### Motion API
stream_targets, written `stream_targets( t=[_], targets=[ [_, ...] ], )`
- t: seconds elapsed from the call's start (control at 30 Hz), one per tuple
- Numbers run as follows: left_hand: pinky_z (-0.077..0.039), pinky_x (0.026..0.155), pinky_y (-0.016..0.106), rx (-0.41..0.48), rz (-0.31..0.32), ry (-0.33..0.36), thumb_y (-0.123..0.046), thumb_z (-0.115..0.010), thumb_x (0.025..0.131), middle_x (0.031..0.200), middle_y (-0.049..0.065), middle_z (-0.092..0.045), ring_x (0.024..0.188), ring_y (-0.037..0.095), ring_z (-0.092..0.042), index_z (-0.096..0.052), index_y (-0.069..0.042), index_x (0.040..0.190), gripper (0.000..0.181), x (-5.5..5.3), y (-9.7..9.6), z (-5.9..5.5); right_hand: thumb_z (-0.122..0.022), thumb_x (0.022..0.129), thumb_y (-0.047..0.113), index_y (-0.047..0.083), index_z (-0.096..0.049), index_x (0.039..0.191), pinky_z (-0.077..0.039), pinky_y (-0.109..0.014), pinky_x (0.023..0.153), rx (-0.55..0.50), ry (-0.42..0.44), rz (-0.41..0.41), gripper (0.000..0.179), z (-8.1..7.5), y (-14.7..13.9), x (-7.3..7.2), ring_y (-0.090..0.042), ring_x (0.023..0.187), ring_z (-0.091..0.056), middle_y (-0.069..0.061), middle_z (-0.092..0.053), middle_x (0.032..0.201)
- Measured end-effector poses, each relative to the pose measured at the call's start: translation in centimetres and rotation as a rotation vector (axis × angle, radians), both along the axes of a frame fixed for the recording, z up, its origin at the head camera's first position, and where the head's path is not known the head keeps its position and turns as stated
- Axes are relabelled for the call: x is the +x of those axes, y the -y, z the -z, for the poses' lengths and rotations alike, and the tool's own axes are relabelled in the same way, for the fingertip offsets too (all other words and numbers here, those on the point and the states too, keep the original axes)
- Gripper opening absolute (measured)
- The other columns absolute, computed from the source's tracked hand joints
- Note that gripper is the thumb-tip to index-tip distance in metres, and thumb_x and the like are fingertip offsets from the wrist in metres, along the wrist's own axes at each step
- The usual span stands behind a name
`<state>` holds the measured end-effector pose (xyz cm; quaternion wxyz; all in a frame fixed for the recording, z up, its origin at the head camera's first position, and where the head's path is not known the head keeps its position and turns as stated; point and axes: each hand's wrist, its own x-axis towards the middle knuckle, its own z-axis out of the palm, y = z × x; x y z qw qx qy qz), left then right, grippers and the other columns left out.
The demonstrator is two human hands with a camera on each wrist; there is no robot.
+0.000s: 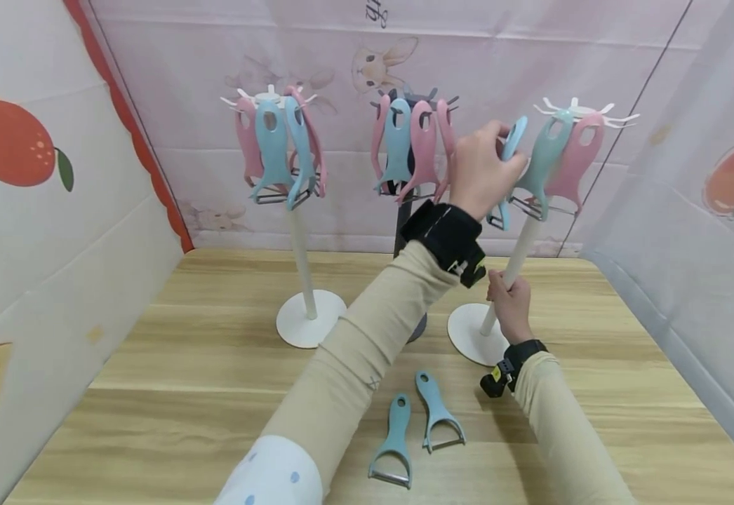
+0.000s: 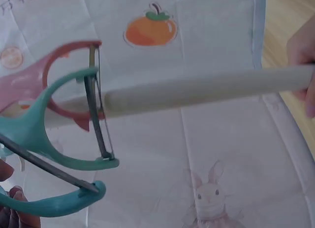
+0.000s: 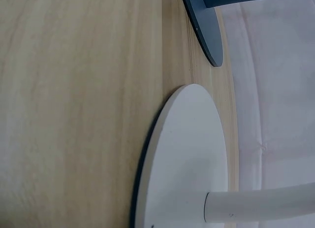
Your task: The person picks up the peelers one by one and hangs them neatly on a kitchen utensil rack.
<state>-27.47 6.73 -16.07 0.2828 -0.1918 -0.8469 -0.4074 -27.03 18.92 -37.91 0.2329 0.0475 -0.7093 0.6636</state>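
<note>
My left hand [image 1: 483, 168] is raised beside the top of the right white stand [image 1: 521, 245], pinching a light blue peeler [image 1: 515, 137] by its handle. In the left wrist view, that peeler's blade end [image 2: 91, 193] is close to a hanging teal peeler [image 2: 34, 119]. On the right stand's hooks [image 1: 616, 119] hang the teal peeler [image 1: 540, 165] and a pink peeler [image 1: 575, 168]. Lower down, my right hand [image 1: 511, 307] grips the stand's pole just above its round base [image 1: 468, 330]. The right wrist view shows this base [image 3: 189, 139] but not the fingers.
Left of these, a white stand [image 1: 300, 259] and a dark stand [image 1: 403, 224] hold pink and blue peelers. Two blue peelers [image 1: 397, 435] [image 1: 436, 410] lie on the wooden table [image 1: 184, 393] near the front. Printed cloth [image 1: 203, 56] hangs behind and at both sides.
</note>
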Motion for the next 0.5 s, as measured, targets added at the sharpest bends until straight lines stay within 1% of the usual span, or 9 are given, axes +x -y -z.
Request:
stream_targets(
  t=[0.1,0.13,0.2,0.27,0.37,0.5],
  targets=[
    [-0.038,0.062,0.013,-0.069,-0.06,0.002,-0.018,-0.062,0.082,0.089,-0.003,-0.065,0.075,0.006,-0.055,-0.062,-0.01,0.105,0.025,-0.9,-0.5,-1.1,-0.052,0.091,0.006,-0.005,-0.052,0.068,-0.04,-0.021,0.051,-0.008,0.005,0.001,0.025,0.0,0.1,0.0,-0.013,0.049,-0.047,-0.006,-0.048,0.056],
    [-0.038,0.063,0.013,-0.088,-0.071,0.001,-0.018,-0.061,0.082,0.09,-0.002,-0.064,0.076,0.006,-0.055,-0.062,-0.01,0.105,0.024,-1.2,-0.7,-1.4,-0.052,0.091,0.006,-0.001,-0.053,0.067,-0.04,-0.021,0.051,-0.008,0.005,0.003,0.025,-0.1,0.1,0.1,-0.013,0.049,-0.047,-0.006,-0.048,0.056],
    [-0.038,0.063,0.014,-0.124,-0.094,0.001,-0.019,-0.061,0.083,0.091,-0.003,-0.063,0.077,0.007,-0.053,-0.061,-0.011,0.106,0.025,-1.6,-0.9,-1.7,-0.052,0.091,0.006,0.002,-0.054,0.067,-0.04,-0.021,0.05,-0.005,0.008,0.005,0.025,-0.1,0.1,0.1,-0.012,0.05,-0.047,-0.006,-0.047,0.056],
    [-0.039,0.064,0.015,-0.156,-0.103,0.008,-0.02,-0.06,0.084,0.091,-0.004,-0.062,0.078,0.007,-0.052,-0.061,-0.012,0.108,0.025,-1.9,-1.1,-2.0,-0.051,0.092,0.006,0.005,-0.054,0.067,-0.04,-0.02,0.05,0.006,0.008,0.008,0.025,-0.1,0.1,0.0,-0.012,0.049,-0.047,-0.005,-0.048,0.056],
    [-0.04,0.068,0.017,-0.211,-0.116,0.005,-0.022,-0.059,0.085,0.092,-0.004,-0.06,0.082,0.008,-0.052,-0.059,-0.014,0.111,0.027,-2.2,-1.5,-2.3,-0.051,0.092,0.006,0.006,-0.053,0.066,-0.04,-0.021,0.05,0.011,0.004,0.005,0.025,0.1,-0.1,-0.2,-0.012,0.05,-0.047,-0.005,-0.048,0.056],
    [-0.041,0.073,0.018,-0.279,-0.106,-0.005,-0.024,-0.058,0.088,0.096,-0.003,-0.059,0.088,0.009,-0.054,-0.057,-0.014,0.113,0.027,-2.4,-1.9,-2.5,-0.052,0.092,0.008,0.007,-0.054,0.066,-0.039,-0.022,0.051,0.018,-0.001,0.021,0.026,1.1,-0.6,-1.0,-0.012,0.049,-0.047,-0.004,-0.048,0.055]
  ],
)
